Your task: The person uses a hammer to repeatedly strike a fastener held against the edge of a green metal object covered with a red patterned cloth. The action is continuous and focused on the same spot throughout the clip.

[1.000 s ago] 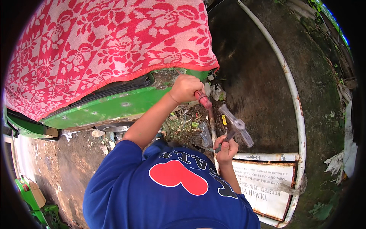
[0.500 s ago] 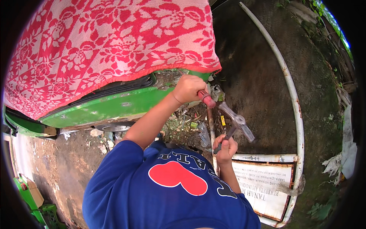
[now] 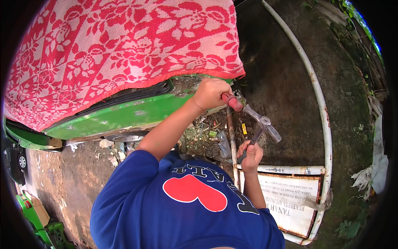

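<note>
My left hand point(image 3: 212, 94) is wrapped round a tool with a red handle point(image 3: 233, 102), at the corner of a green vehicle body point(image 3: 116, 114). The tool's working end is hidden behind my hand, so its exact kind does not show. Lower right, my right hand point(image 3: 251, 156) grips a hammer point(image 3: 264, 122) by its dark handle. One face of the metal hammer head is right at the end of the red handle; I cannot tell whether they touch.
A red and pink floral blanket point(image 3: 137, 45) covers the vehicle. To the right, a rusty white pipe frame point(image 3: 318, 93) carries a white sign board point(image 3: 286, 201). Litter point(image 3: 224, 143) lies on the ground below my hands. Green parts point(image 3: 35, 211) lie far left, near a dark car point(image 3: 18, 159).
The hammer head has come closer to the end of the red handle, closing most of the gap. Both hands appear slightly further right, with the whole view shifted a little.
</note>
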Demonstrator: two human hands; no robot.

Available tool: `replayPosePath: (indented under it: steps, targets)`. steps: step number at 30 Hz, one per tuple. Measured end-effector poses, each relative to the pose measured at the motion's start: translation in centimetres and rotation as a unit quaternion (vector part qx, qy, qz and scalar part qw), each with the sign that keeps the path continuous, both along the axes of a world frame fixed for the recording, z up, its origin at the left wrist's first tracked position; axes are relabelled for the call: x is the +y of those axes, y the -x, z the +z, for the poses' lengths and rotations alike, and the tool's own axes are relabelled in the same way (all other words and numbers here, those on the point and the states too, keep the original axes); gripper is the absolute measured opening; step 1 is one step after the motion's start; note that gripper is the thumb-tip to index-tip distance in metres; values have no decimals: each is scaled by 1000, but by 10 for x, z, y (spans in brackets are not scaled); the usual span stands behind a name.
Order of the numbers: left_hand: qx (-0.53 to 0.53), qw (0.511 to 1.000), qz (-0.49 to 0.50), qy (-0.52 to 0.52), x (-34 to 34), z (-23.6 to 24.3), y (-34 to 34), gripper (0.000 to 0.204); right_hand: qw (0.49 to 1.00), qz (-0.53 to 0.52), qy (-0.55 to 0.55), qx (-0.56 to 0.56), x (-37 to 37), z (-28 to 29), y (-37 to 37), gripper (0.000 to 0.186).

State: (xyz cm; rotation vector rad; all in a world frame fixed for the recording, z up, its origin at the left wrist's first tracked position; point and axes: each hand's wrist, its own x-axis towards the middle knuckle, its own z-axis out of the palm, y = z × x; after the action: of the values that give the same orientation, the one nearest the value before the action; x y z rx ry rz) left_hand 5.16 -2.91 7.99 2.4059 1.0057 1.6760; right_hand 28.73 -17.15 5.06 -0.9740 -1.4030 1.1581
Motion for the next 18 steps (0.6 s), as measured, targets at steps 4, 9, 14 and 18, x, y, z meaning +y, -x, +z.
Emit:
replayPosePath:
  steps: [4,9,14,18]
  targets:
    - [16,1000,13,3,3,1,-2,14,975,-22,-128,181,-8,9,7,52]
    - [17,999,39,5,9,2,-6,16,999,-7,-37,-26,-4,8,3,55]
    - [6,998,57,11,10,5,-6,16,999,-23,-2,-27,6,18,6,51]
    - [11,999,42,4,8,-1,-6,16,989,-39,-76,123,6,22,1,51]
